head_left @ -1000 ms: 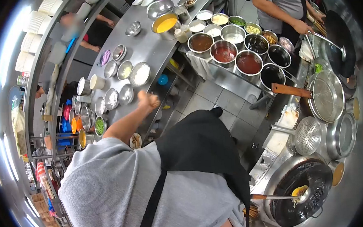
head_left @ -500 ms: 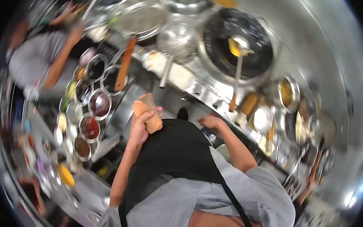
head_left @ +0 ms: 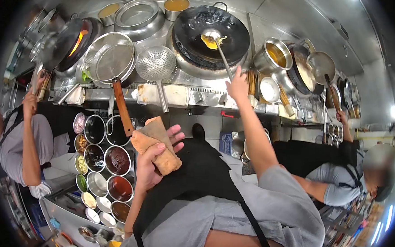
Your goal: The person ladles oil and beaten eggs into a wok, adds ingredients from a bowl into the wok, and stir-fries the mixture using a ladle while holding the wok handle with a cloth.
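Observation:
My left hand (head_left: 150, 165) is closed around a folded tan cloth (head_left: 156, 144), thumb across its front, in front of my black apron. My right hand (head_left: 238, 88) reaches forward to the stove's front edge and is on the handle end of a long ladle (head_left: 223, 58); the hand hides the handle's end. The ladle's bowl rests inside a black wok (head_left: 189, 26), with a yellow, egg-like food (head_left: 209, 42) at it. Left of the wok lies a perforated skimmer (head_left: 156, 62). A wood-handled wire strainer (head_left: 123, 107) sits over a bowl farther left.
At left stand several pots of sauces (head_left: 118, 160) and small ingredient bowls. A metal pot of yellow liquid (head_left: 272, 55) and a white bowl (head_left: 269, 89) are right of the wok. Co-workers stand on both sides; flame (head_left: 78, 42) burns under the left one's wok.
My right hand has moved forward from beside my apron to the ladle's handle. My left hand still holds the cloth. The view has turned and become sharper.

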The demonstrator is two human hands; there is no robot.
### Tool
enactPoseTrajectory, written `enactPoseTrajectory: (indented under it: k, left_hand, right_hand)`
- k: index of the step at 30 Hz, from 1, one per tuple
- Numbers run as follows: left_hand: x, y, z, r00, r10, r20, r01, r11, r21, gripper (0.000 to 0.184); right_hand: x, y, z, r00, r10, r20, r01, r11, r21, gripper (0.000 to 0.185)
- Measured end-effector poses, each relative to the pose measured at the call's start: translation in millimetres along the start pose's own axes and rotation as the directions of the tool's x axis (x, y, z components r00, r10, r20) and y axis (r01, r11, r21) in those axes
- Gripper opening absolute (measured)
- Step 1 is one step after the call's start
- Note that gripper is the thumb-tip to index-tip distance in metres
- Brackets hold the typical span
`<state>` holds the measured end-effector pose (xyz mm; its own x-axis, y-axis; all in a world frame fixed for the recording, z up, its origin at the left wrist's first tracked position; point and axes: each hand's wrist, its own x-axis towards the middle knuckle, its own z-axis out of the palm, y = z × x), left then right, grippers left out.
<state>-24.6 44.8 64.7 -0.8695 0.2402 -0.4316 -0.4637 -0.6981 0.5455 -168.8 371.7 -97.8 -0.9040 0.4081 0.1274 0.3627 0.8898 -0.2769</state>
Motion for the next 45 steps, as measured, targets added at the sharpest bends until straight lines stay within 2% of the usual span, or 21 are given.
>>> enactPoseTrajectory:
  k: [1,3,7,10,12,15,17,20,22,23,24,26,29,30,32,34,36,37,39,43,45]
  left_hand:
    - [-3,3,-11,1.0,-0.011,0.014,0.01,1.0,0.011,0.037]
    - [-10,8,-41,0.988,-0.138,0.067,0.135,0.99,0.045,0.038]
    - [-27,16,-49,0.993,-0.064,-0.102,0.066,0.998,0.018,0.037]
    - [-28,22,-43,0.995,-0.062,-0.073,0.07,0.991,0.113,0.034]
    - [-16,18,-28,0.994,-0.091,-0.064,0.1,0.98,0.171,0.032]
    - [16,3,-5,0.99,-0.142,0.017,0.132,0.952,0.276,0.03]
    - [34,-15,12,0.983,-0.168,0.081,0.133,0.937,0.322,0.028]
    - [47,-29,33,0.952,-0.261,0.158,0.197,0.922,0.334,0.028]
    - [52,-32,42,0.951,-0.285,0.124,0.224,0.906,0.36,0.032]
    - [61,-33,40,0.928,-0.344,0.142,0.284,0.901,0.328,0.036]
    - [68,-33,43,0.903,-0.399,0.163,0.341,0.892,0.297,0.041]
    - [77,-41,62,0.932,-0.339,0.133,0.304,0.925,0.229,0.051]
    - [90,-57,61,0.967,-0.25,0.051,0.226,0.932,0.283,0.05]
    - [100,-68,54,0.97,-0.242,0.039,0.222,0.934,0.28,0.05]
    - [116,-88,43,0.94,-0.342,0.011,0.333,0.923,0.191,0.044]
    - [128,-106,58,0.941,-0.337,-0.038,0.338,0.923,0.185,0.039]
    - [144,-118,67,0.919,-0.394,-0.022,0.391,0.902,0.185,0.038]
    - [149,-122,71,0.918,-0.395,0.013,0.385,0.902,0.196,0.037]
    - [153,-122,84,0.926,-0.376,0.034,0.358,0.904,0.235,0.036]
    - [164,-122,98,0.93,-0.358,0.09,0.314,0.896,0.315,0.034]
    - [166,-118,102,0.924,-0.355,0.146,0.279,0.883,0.377,0.036]
  right_hand:
    - [10,14,13,1.0,0.018,-0.009,-0.018,1.0,0.001,0.054]
    - [19,30,22,0.906,0.058,0.42,-0.19,0.941,0.279,0.045]
    - [-35,46,-25,0.943,0.004,0.333,-0.112,0.945,0.308,0.034]
    - [-54,33,-99,0.859,0.082,0.506,-0.279,0.903,0.327,0.026]
    - [-29,62,-90,0.8,-0.031,0.6,-0.298,0.846,0.442,0.019]
    - [5,72,-56,0.886,-0.099,0.453,-0.129,0.886,0.445,0.017]
    - [21,51,-51,0.849,0.101,0.518,-0.498,0.479,0.723,0.021]
    - [46,61,23,0.972,0.167,0.166,-0.233,0.783,0.576,0.021]
    - [46,73,77,0.989,-0.004,-0.149,0.078,0.865,0.495,0.016]
    - [38,63,67,0.953,0.116,0.28,-0.295,0.567,0.769,0.016]
    - [21,43,10,0.853,0.085,0.516,-0.51,0.346,0.787,0.016]
    - [25,58,-18,0.773,0.035,0.634,-0.631,0.158,0.76,0.018]
    - [41,74,-11,0.855,0.084,0.512,-0.494,0.432,0.754,0.023]
    - [50,79,4,0.851,0.072,0.52,-0.496,0.432,0.753,0.023]
    - [71,84,44,1.0,0.011,0.021,-0.019,0.911,0.412,0.028]
    - [71,72,17,0.99,0.014,0.138,-0.078,0.88,0.469,0.032]
    - [68,71,-6,0.897,-0.056,0.439,-0.205,0.826,0.525,0.03]
    - [71,95,17,0.917,-0.144,0.373,-0.029,0.907,0.42,0.034]
    - [51,95,-43,0.899,-0.199,0.391,0.07,0.945,0.32,0.035]
    - [24,112,-84,0.901,-0.234,0.365,0.148,0.957,0.249,0.031]
    - [38,124,-76,0.868,-0.233,0.439,0.022,0.901,0.434,0.026]
